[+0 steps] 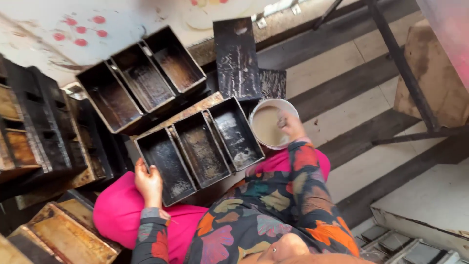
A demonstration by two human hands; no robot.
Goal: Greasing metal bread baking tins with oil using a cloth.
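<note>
A black set of three joined loaf tins [201, 149] rests across my lap, greasy and empty. My left hand [149, 183] grips the near left corner of this tin set. Beside its right end stands a white bowl [259, 113] of pale beige liquid. My right hand [291, 124] reaches into the bowl at its right rim with the fingers bunched together; whether they hold anything is hidden. My sleeves are dark with coloured leaves, and my legs are in bright pink cloth [117, 210].
A second black three-tin set [141, 78] lies behind the first. A flat black lid [237, 56] lies near the bowl. Stacked tins [34, 127] stand at the left and rusty trays [68, 234] at the lower left. A metal frame's legs [405, 68] stand at the right on a striped floor.
</note>
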